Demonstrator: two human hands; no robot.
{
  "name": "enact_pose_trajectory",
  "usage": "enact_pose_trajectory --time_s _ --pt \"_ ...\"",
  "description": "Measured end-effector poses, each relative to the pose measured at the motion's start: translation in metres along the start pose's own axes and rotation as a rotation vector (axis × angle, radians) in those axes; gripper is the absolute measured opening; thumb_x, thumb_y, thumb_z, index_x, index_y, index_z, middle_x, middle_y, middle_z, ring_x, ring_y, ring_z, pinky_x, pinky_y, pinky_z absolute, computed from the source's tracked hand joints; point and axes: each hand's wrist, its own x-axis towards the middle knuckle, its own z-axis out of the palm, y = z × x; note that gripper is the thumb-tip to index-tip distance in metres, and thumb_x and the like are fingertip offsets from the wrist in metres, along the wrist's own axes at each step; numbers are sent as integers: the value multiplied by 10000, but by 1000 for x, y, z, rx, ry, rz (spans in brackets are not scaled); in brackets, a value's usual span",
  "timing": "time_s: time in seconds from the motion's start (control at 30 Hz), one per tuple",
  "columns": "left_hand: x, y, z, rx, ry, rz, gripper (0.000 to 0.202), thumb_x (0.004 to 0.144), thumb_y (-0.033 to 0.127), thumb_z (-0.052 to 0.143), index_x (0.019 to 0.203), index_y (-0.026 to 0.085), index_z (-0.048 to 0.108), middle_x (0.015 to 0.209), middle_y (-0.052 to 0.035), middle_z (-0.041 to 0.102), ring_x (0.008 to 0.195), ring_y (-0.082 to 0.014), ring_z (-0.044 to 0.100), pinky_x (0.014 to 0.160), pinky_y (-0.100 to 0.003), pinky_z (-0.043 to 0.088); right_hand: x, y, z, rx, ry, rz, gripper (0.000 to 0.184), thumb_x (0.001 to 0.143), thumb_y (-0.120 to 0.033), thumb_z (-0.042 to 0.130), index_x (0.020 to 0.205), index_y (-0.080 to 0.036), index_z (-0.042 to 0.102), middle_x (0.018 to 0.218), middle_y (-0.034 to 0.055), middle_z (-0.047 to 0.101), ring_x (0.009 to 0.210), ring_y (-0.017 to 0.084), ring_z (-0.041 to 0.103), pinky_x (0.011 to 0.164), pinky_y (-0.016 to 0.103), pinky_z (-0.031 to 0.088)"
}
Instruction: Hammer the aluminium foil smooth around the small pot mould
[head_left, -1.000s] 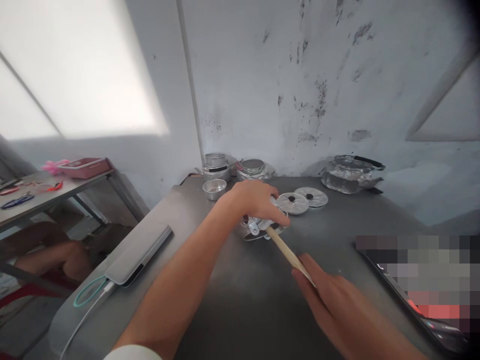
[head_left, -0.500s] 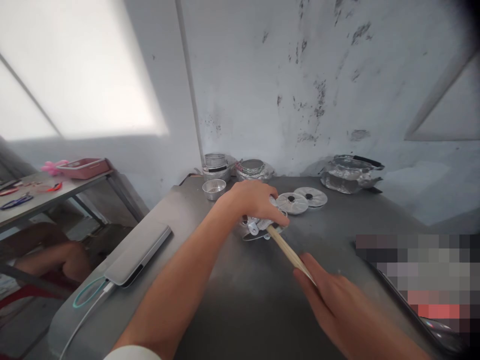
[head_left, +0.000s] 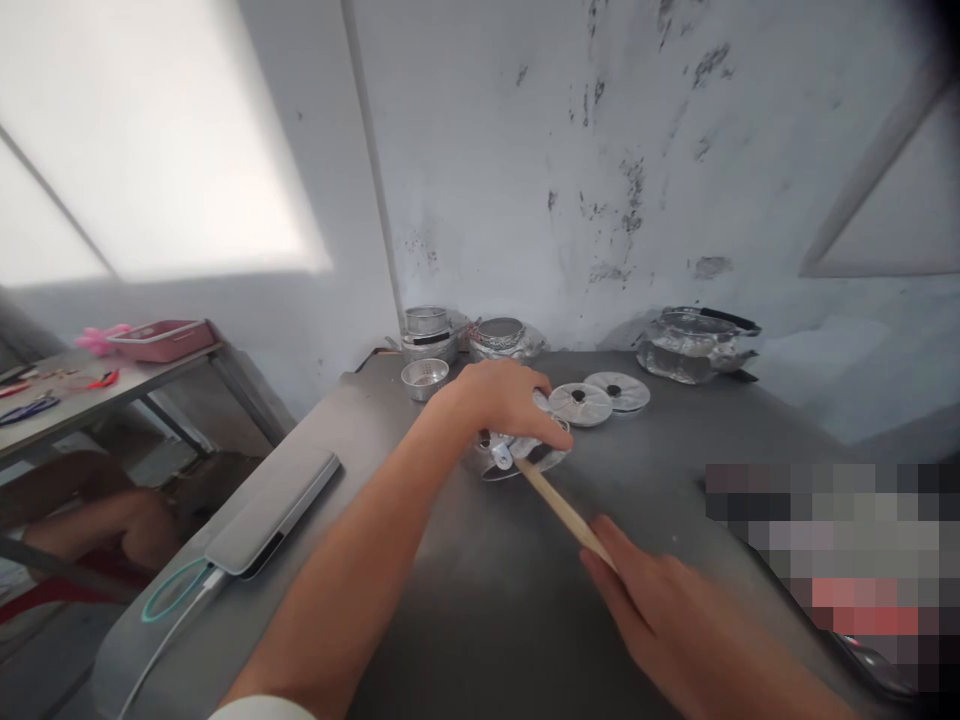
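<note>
My left hand [head_left: 504,395] is closed over a shiny metal pot [head_left: 517,462] on the table, its fingers curled around the top and partly hiding it. A small silvery tab [head_left: 502,457] sticks out below the palm. In my right hand [head_left: 645,590] is a pale wooden stick [head_left: 559,502], gripped near its lower end. The stick's far end meets the pot just beside the tab, and I cannot tell whether it goes inside. Right behind the left hand lie two round lids [head_left: 581,405] with dark knobs, one overlapping the other.
A perforated metal cup [head_left: 425,380], stacked strainers [head_left: 427,335] and a wrapped pot [head_left: 501,338] stand near the wall. A kettle [head_left: 694,350] with a dark handle is at back right. A silver power bank-like box [head_left: 274,515] with a cable lies left. Another person's leg [head_left: 112,510] shows under the side table.
The wooden stick's far end has shifted slightly left along the pot, closer to the tab. My left hand keeps its hold on the pot. The view has moved a little.
</note>
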Motion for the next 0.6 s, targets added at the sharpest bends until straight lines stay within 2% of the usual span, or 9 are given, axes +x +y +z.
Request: enact_pose_trajectory --time_s 0.13,0.37,0.6 --pt "1 -1 2 -6 -1 11 800 657 707 614 1361 334 534 1319 -27 610 1054 -324 609 780 -372 527 1 -2 -2 20 -40 50 277 995 -298 314 1008 -221 580 647 62 705 595 278 704 498 326 365" --pt "2 -4 3 2 14 9 817 652 735 614 1362 336 538 1353 -21 594 1077 -326 602 824 -393 527 -1 -6 -6 128 46 33 224 995 -338 366 946 -241 562 620 27 664 580 231 679 521 299 379" --pt "5 -7 3 -1 17 33 824 661 751 607 1370 337 534 1341 -23 605 1062 -318 611 829 -399 531 0 -2 -3 91 -24 57 257 995 -323 366 980 -215 599 647 50 695 573 230 691 518 292 379"
